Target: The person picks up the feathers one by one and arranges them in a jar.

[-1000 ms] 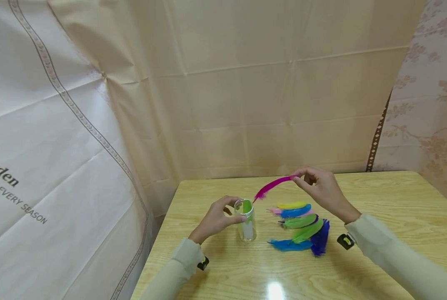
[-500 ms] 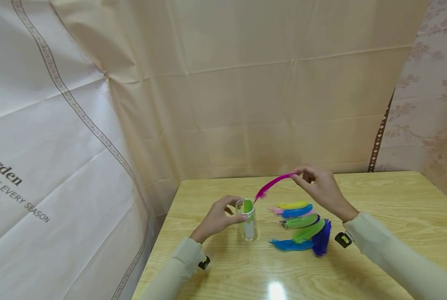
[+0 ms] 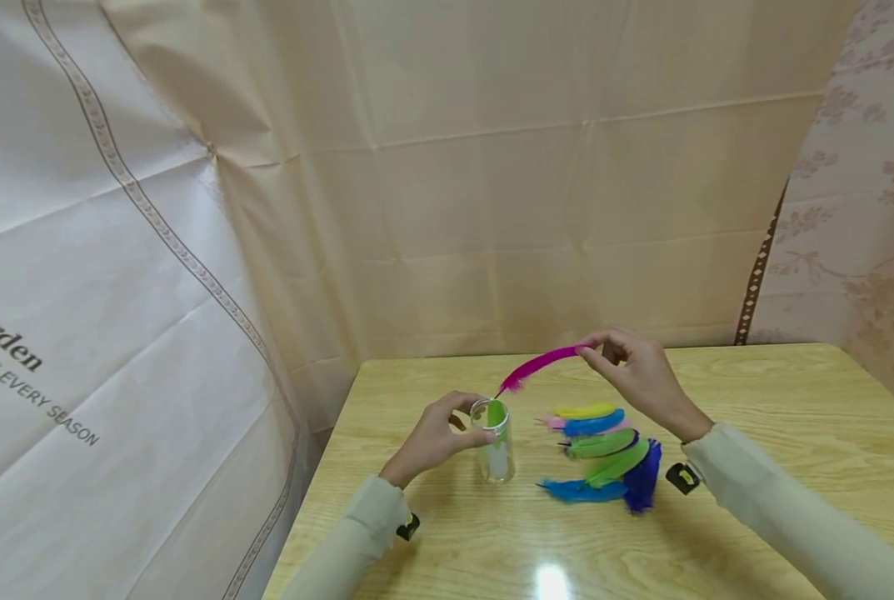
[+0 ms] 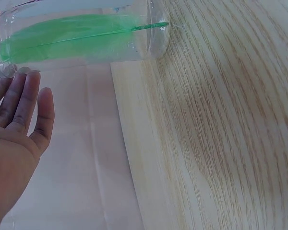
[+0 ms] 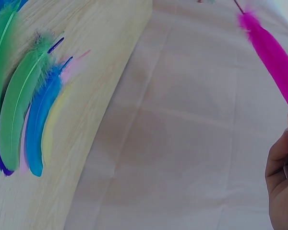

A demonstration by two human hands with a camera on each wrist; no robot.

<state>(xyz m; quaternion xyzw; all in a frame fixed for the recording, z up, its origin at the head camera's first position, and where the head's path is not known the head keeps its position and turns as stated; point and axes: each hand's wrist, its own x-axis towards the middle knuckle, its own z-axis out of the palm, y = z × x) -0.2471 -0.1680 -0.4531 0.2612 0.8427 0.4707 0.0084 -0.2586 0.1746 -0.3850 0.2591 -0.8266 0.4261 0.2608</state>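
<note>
Thumb and fingers of my left hand grip a clear jar near its rim, and it stands upright on the table. Inside it is a green feather, quill down, in the left wrist view. My right hand pinches a magenta feather by its vane tip. That feather slopes down to the left, with its bare quill end right at the jar's mouth. The right wrist view also has the magenta feather, fluffy end up, above the fingers.
Right of the jar lies a fanned pile of loose feathers: yellow, pink, blue, green and dark blue. The wooden table ends at a beige cloth backdrop. White printed cloth hangs at the left.
My right hand has shifted slightly left with the magenta feather, bringing its quill end from beside the jar's rim to over the mouth. My left hand keeps its grip on the jar.
</note>
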